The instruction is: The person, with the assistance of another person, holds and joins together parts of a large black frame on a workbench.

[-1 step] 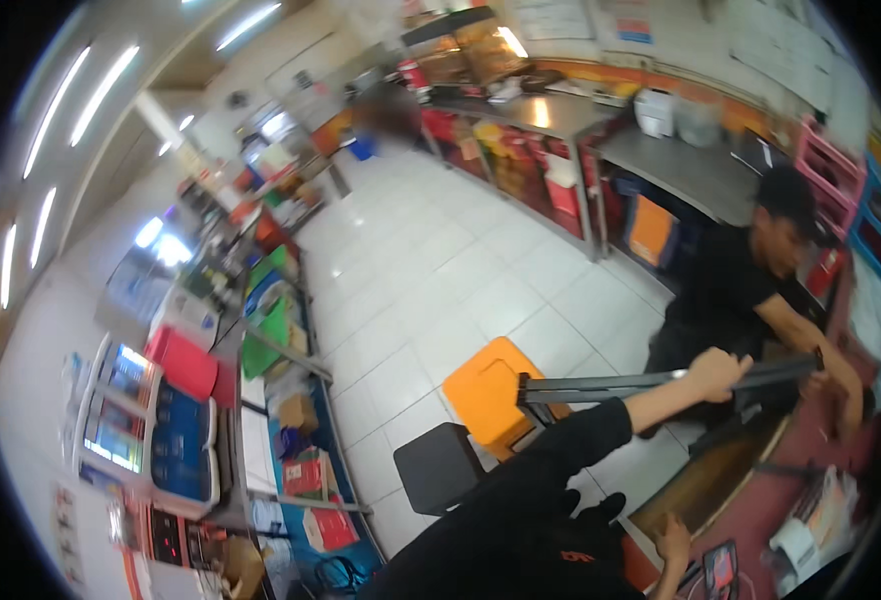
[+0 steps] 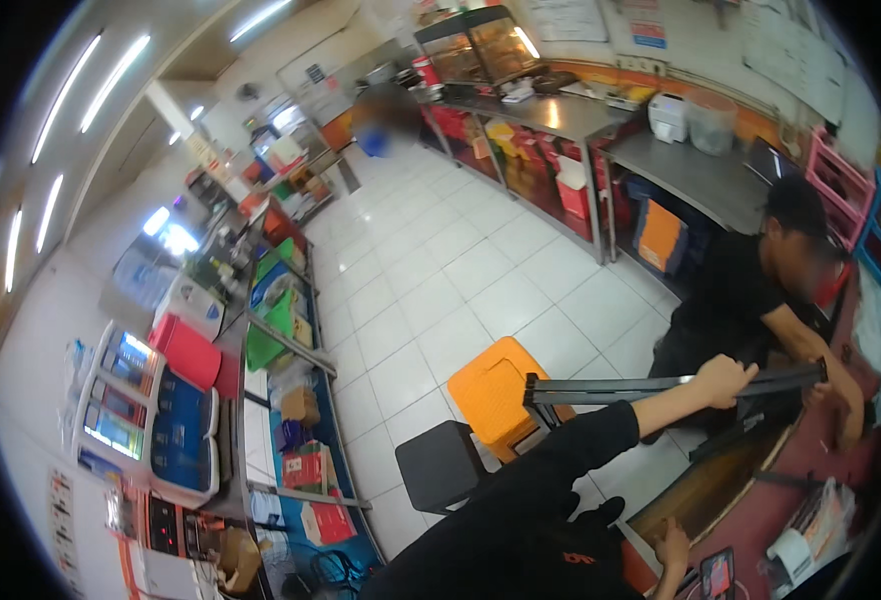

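My left hand (image 2: 726,381) reaches out to the right, closed around a long black metal frame (image 2: 621,388) of parallel bars. Its near end hangs over an orange stool (image 2: 496,390). The far end lies close to the forearm of a co-worker (image 2: 736,290) in black, who bends over the red counter (image 2: 811,450). Lower down, my right hand (image 2: 673,550) rests with fingers extended at the edge of a brown wooden panel (image 2: 706,492) set along the counter. Beside that hand lies a phone (image 2: 718,575) with a lit screen.
A black stool (image 2: 439,466) adjoins the orange one. Plastic-wrapped items (image 2: 821,525) lie on the counter. A shelved bench (image 2: 296,350) runs along the left, and steel tables (image 2: 581,115) stand at the back right. Another person, blurred, stands at the far end.
The view has shifted slightly and grown sharper. The co-worker's head has turned a little. Both my hands keep their places, the left still on the metal frame.
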A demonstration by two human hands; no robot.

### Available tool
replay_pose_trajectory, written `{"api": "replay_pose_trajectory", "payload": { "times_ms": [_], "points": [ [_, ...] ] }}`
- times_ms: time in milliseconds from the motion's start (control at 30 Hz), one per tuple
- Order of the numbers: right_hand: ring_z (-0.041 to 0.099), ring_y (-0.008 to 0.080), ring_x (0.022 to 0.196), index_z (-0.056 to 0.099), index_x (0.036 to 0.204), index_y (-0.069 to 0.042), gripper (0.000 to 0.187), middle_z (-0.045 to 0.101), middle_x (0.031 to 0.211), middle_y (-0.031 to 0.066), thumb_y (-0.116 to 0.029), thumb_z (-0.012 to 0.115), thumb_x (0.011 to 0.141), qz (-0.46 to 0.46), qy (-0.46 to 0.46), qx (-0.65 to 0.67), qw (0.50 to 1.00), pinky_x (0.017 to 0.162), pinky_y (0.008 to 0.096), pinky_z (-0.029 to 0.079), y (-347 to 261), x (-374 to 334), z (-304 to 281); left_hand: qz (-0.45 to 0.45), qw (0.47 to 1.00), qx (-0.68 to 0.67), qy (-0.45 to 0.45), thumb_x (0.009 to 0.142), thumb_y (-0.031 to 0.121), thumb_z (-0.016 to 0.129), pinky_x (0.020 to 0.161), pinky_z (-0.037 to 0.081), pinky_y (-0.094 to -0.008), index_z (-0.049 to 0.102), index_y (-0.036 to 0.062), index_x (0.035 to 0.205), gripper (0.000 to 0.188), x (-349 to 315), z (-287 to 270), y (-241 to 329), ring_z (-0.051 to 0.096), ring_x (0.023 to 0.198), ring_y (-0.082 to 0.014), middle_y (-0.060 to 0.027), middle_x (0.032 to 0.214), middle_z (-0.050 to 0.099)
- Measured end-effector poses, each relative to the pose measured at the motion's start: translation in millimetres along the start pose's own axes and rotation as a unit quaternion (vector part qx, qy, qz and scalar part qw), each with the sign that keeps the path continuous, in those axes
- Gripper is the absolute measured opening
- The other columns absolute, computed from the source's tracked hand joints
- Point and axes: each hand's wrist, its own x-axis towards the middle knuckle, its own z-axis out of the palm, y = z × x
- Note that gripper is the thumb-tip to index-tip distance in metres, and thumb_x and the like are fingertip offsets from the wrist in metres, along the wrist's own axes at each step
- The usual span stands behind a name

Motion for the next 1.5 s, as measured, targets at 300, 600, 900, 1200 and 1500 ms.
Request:
{"api": "replay_pose_trajectory", "payload": {
  "times_ms": [300, 600, 900, 1200, 1500],
  "points": [
    [0.054, 0.0413, 0.107, 0.048, 0.121, -0.007, 0.051, 0.056, 0.117, 0.0229, -0.014, 0.067, 0.074, 0.018, -0.048, -0.04, 0.998, 0.09, 0.0476, 0.043, 8, -1, 5, -0.017, 1.0, 0.01, -0.01, 0.067, 0.027, 0.071, 0.07, 0.05, -0.037, 0.045, 0.0009, 0.126, 0.07, -7, 15, -5, 0.065, 0.08, -0.0282, -0.0149, 0.089, 0.064],
    [0.057, 0.0415, 0.102, 0.05, 0.122, -0.011, 0.046, 0.059, 0.111, 0.0233, -0.027, 0.059, 0.08, 0.013, -0.032, -0.028, 0.999, 0.086, 0.0497, 0.046, -3, -7, 5, -0.036, 0.998, -0.042, -0.004, 0.066, 0.022, 0.073, 0.061, 0.052, -0.0455, 0.046, 0.0057, 0.103, 0.048, -16, -16, 0, 0.065, 0.074, -0.0345, -0.017, 0.083, 0.063],
    [0.056, 0.0374, 0.106, 0.049, 0.121, -0.013, 0.042, 0.06, 0.109, 0.0215, -0.02, 0.057, 0.081, 0.081, -0.059, -0.039, 0.994, 0.09, 0.0502, 0.044, -11, -7, 2, -0.002, 1.0, -0.011, -0.021, 0.073, 0.027, 0.07, 0.065, 0.051, -0.0473, 0.039, 0.0061, 0.113, 0.054, -10, -10, -6, 0.063, 0.076, -0.04, -0.0203, 0.088, 0.062],
    [0.058, 0.0332, 0.103, 0.052, 0.117, -0.01, 0.037, 0.061, 0.106, 0.0164, -0.016, 0.056, 0.081, 0.064, -0.029, -0.03, 0.997, 0.088, 0.0483, 0.043, -24, -12, 0, -0.015, 0.999, 0.001, -0.049, 0.074, 0.026, 0.069, 0.069, 0.052, -0.0451, 0.042, 0.008, 0.117, 0.054, -17, -16, -3, 0.063, 0.08, -0.0386, -0.02, 0.094, 0.063],
    [0.057, 0.0345, 0.105, 0.053, 0.116, -0.008, 0.038, 0.06, 0.109, 0.0175, -0.013, 0.054, 0.079, 0.077, -0.026, -0.009, 0.997, 0.091, 0.0472, 0.042, -26, -10, -2, -0.018, 0.999, 0.013, -0.037, 0.074, 0.025, 0.069, 0.065, 0.052, -0.0436, 0.042, 0.0064, 0.114, 0.052, -18, -21, -1, 0.064, 0.074, -0.0376, -0.0193, 0.087, 0.063]
  ]
}}
